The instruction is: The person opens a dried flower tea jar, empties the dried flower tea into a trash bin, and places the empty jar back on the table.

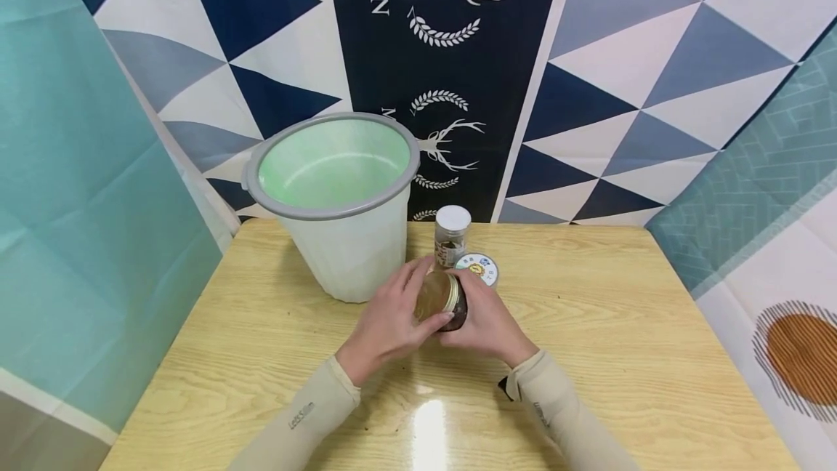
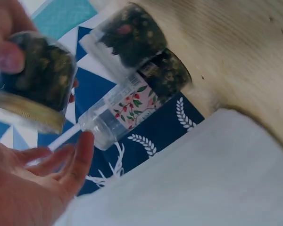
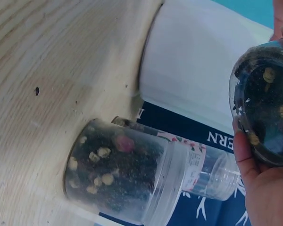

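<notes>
Above the table a clear jar of dark dried tea-like pieces (image 1: 461, 312) is tilted, its gold lid (image 1: 433, 296) facing left. My right hand (image 1: 485, 320) grips the jar's body from the right. Around the lid's edge curve the fingers and thumb of my left hand (image 1: 386, 315). In the left wrist view, the left hand (image 2: 35, 188) has its fingers spread beside the lid (image 2: 28, 113). The right wrist view shows the jar's base (image 3: 269, 103) with the right hand's fingers (image 3: 245, 153) against its side.
Just beyond my hands stand a tall white-lidded jar (image 1: 451, 235) with a printed label and a wider jar (image 1: 480, 264) with a printed lid top. A large white bucket (image 1: 346, 253) with a grey rim is at the back left of the wooden table (image 1: 608, 325). Patterned cloth (image 1: 608, 93) hangs behind.
</notes>
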The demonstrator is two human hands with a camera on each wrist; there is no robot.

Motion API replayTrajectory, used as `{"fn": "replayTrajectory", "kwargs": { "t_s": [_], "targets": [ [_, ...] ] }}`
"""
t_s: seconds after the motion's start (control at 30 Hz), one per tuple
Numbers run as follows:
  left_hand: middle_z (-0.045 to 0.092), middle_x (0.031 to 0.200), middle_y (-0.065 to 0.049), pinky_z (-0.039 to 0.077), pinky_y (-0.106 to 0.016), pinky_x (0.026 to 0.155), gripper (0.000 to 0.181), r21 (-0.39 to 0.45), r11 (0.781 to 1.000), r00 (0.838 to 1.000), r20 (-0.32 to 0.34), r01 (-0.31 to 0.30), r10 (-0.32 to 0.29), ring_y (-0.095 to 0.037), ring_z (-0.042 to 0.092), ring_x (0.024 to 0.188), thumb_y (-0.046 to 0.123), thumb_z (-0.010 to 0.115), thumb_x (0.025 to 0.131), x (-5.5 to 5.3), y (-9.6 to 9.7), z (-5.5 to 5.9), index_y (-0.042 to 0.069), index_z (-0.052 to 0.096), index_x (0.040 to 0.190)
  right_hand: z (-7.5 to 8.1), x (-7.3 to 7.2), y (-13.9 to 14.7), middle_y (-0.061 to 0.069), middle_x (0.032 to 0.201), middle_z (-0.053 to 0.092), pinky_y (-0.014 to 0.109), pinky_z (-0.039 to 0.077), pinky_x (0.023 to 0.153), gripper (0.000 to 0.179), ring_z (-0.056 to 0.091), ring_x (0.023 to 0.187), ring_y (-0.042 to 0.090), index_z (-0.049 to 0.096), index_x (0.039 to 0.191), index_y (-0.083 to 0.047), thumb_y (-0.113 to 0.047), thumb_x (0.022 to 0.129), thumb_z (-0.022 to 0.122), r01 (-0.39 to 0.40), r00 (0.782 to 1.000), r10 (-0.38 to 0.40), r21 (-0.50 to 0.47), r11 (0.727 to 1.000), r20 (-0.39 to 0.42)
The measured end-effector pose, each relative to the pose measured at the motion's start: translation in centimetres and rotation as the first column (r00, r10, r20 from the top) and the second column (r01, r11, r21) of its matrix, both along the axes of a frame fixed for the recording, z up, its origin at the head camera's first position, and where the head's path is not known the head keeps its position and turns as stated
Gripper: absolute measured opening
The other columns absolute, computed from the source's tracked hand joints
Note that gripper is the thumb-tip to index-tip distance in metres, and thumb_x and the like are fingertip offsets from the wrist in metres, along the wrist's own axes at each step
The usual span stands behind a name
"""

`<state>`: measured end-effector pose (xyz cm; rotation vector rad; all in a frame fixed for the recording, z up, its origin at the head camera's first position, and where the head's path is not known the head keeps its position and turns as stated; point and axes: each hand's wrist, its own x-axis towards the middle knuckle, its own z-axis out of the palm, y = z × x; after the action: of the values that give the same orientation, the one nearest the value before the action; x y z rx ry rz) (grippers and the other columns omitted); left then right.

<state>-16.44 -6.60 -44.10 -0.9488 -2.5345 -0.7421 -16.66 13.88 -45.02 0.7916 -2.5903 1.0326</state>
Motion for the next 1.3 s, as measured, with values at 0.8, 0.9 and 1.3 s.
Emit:
{"fn": "replayTrajectory", "kwargs": {
  "t_s": [0.8, 0.9, 1.3],
  "targets": [
    [0.046, 0.158, -0.003, 0.043, -0.046, 0.118, 0.067, -0.030, 0.992, 0.987, 0.113, 0.122, -0.118, -0.024, 0.048, 0.144, 0.054, 0.045, 0.107, 0.2, -1.6, 0.3, 0.024, 0.029, 0.165, -0.1, 0.1, 1.0, 0.009, 0.126, 0.065, 0.046, 0.056, 0.099, 0.090, 0.064, 0.113, 0.024, 0.054, 0.137, -0.004, -0.028, 0.059, 0.094, -0.040, 0.999, 0.040, 0.056, 0.998, 0.011],
    [0.038, 0.166, 0.000, 0.038, -0.047, 0.121, 0.064, -0.048, 0.980, 0.981, 0.019, 0.194, -0.193, -0.024, 0.040, 0.151, 0.057, 0.041, 0.107, 0.0, -1.7, 0.4, 0.026, 0.035, 0.162, 0.0, 0.2, 1.1, 0.009, 0.126, 0.065, 0.046, 0.056, 0.099, 0.090, 0.064, 0.114, 0.024, 0.054, 0.137, -0.004, -0.028, 0.060, 0.093, -0.041, 0.999, 0.041, 0.062, 0.997, 0.011],
    [0.051, 0.155, 0.001, 0.048, -0.039, 0.113, 0.065, -0.051, 0.978, 0.978, -0.042, 0.203, -0.206, -0.019, 0.053, 0.137, 0.055, 0.060, 0.101, 0.0, -1.2, 0.4, 0.029, 0.043, 0.158, 0.1, 0.5, 1.2, 0.007, 0.123, 0.067, 0.042, 0.056, 0.098, 0.087, 0.063, 0.112, 0.020, 0.055, 0.137, -0.005, -0.029, 0.061, 0.091, -0.055, 0.998, 0.055, 0.083, 0.995, 0.004]
  ]
}}
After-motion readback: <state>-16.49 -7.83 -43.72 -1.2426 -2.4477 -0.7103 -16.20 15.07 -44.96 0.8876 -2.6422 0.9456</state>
